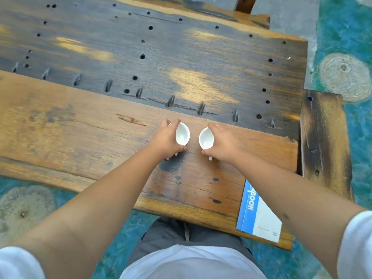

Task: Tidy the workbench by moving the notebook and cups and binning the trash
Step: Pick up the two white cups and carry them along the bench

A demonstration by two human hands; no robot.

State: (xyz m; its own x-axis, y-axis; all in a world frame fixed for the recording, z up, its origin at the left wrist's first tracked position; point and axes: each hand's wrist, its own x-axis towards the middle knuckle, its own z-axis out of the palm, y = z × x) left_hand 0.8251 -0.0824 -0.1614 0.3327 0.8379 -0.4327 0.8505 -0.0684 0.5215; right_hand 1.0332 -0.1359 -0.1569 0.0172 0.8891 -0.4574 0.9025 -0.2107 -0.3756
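Cups first: two small white ceramic cups sit side by side on the lighter front plank of the worn wooden workbench point(84, 135), near each other but not touching, with a strip of bare wood between them. The left hand point(164, 140) is wrapped around the left white cup point(182, 133), fingers over its far rim and thumb at the near side, so it is gripping that cup. The right hand point(223, 142) grips the right white cup point(205, 138) in the same way, mirrored. Both cups look empty and upright, mouths open toward the camera; whether they rest on the wood or are just lifted cannot be told. A small white bit, perhaps a handle, pokes out under each hand, too covered to be sure

Blue and white paper notebook point(258, 216) lies at the bench's near right corner, well apart from the cups, its edge slightly overhanging the wood; the right forearm crosses over its upper part and hides some of the printed cover

Behind the cups the darker rear plank is dotted with round holes and slanted gouges, with pale patches of light. Nothing lies on the bench between hands and notebook. Painted teal floor point(346, 31) with round pale patches surrounds the bench. White sleeves and dark trousers are cut off at the bottom edge
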